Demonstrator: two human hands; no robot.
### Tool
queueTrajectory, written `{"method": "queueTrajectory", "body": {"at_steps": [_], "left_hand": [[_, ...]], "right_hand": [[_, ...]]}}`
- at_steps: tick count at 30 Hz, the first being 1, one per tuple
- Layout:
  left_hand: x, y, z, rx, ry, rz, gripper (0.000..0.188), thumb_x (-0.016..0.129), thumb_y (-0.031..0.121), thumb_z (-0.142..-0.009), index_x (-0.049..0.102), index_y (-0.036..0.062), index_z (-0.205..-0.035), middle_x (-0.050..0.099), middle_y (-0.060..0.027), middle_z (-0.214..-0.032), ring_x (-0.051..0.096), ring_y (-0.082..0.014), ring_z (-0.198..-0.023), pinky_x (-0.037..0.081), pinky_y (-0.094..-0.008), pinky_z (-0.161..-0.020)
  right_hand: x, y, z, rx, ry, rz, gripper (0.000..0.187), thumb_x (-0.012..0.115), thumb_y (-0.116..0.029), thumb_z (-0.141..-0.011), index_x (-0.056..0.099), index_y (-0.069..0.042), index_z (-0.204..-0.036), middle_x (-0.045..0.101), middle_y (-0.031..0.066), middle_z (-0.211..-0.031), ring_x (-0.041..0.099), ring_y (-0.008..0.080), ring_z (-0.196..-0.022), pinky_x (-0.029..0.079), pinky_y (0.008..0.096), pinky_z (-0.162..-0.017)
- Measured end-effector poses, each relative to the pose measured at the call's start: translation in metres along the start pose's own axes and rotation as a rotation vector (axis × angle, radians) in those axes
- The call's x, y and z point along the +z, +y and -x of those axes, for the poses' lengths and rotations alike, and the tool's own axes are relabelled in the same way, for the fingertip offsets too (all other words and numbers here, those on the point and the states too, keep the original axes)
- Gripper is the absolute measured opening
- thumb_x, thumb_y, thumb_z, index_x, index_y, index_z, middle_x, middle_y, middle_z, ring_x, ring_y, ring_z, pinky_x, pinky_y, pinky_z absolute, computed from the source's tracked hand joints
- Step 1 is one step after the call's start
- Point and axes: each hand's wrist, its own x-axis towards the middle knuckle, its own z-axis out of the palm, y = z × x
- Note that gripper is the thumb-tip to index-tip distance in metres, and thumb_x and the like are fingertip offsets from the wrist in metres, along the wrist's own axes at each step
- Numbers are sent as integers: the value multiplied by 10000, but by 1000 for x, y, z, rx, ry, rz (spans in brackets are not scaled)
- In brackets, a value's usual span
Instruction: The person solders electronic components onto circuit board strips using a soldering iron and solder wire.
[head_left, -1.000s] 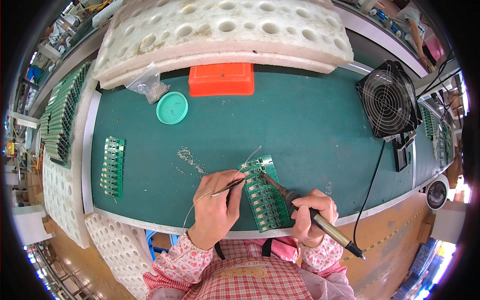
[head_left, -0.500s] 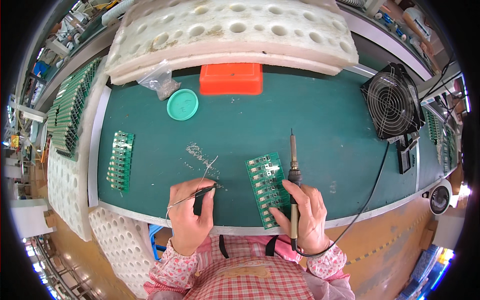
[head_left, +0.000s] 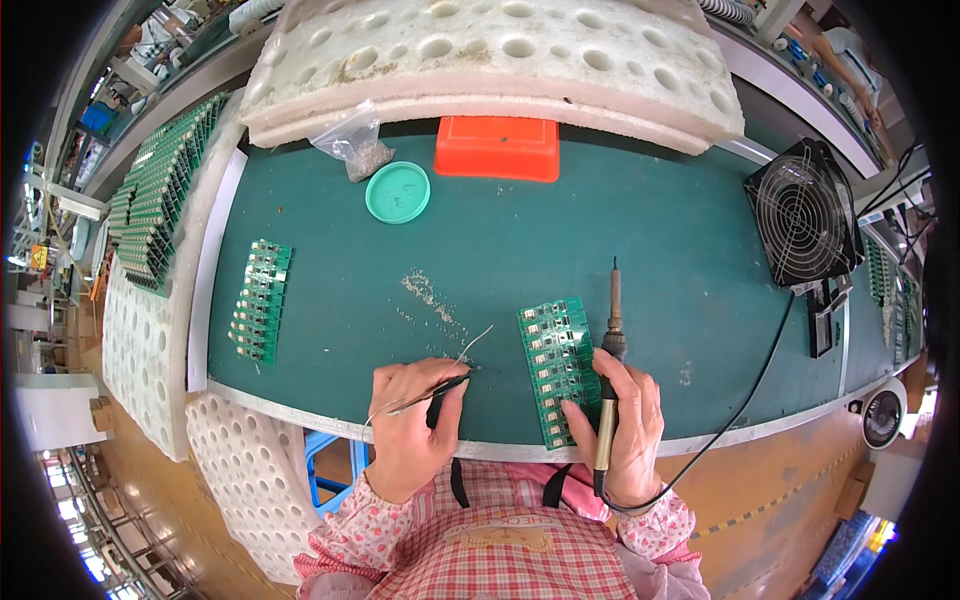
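Observation:
My left hand [head_left: 415,430] is closed around black tweezers [head_left: 450,385] and a thin length of solder wire [head_left: 478,341], whose free end sticks up past the fingers. The tweezer tips are at the near end of a scatter of tiny clear parts [head_left: 432,298] on the green mat. My right hand [head_left: 635,425] grips a soldering iron [head_left: 614,345] with its tip pointing away from me, above the mat. Beside it lies a green circuit board panel [head_left: 553,350] with rows of white components; my right thumb rests at its lower edge. A similar panel [head_left: 262,300] lies at the left.
A red bin [head_left: 497,150], a turquoise lid [head_left: 398,193] and a plastic bag of small parts [head_left: 355,150] sit before a white foam block [head_left: 500,60]. A black fan [head_left: 803,212] stands right, with the iron's cable [head_left: 757,385] nearby. Stacked boards [head_left: 165,190] are at far left.
The whole scene has shifted right in the picture as my head moved. The solder wire's free end now leans further right. Both hands keep their grips.

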Motion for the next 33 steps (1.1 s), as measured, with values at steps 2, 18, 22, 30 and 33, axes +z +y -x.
{"method": "queueTrajectory", "body": {"at_steps": [2,18,22,30,33], "left_hand": [[0,0,0,3,4,-2,163,712,-19,-833,692,63,-973,725,-54,-972,650,-252,-853,443,-356,-827],[1,-3,0,38,-11,14,209,718,-23,-837,684,73,-1020,726,-56,-984,679,-224,-862,432,-344,-802],[1,-2,0,47,-15,10,221,719,-33,-827,681,69,-1020,723,-60,-983,679,-228,-862,433,-346,-801],[1,-2,-1,34,-26,17,195,709,-23,-835,692,73,-1004,721,-63,-970,667,-244,-865,443,-350,-806],[1,-2,-1,51,-30,13,233,714,-35,-825,682,72,-1030,723,-64,-982,679,-233,-867,437,-344,-796]], "right_hand": [[0,0,0,11,-2,-12,619,838,-160,-766,588,-40,-1320,628,150,-1068,612,297,-890,472,403,-790],[-2,1,-1,4,-7,-19,628,838,-138,-763,576,-21,-1322,644,157,-1063,613,296,-877,472,395,-777],[-3,1,-1,2,-7,-19,628,838,-136,-764,574,-19,-1322,646,158,-1067,617,298,-880,473,395,-778],[-3,2,-1,6,-10,-24,622,834,-137,-770,571,-15,-1320,647,158,-1071,619,297,-883,473,396,-777],[-3,2,-1,8,-8,-31,619,833,-137,-771,573,-19,-1321,646,156,-1071,620,297,-882,475,396,-776]]}}
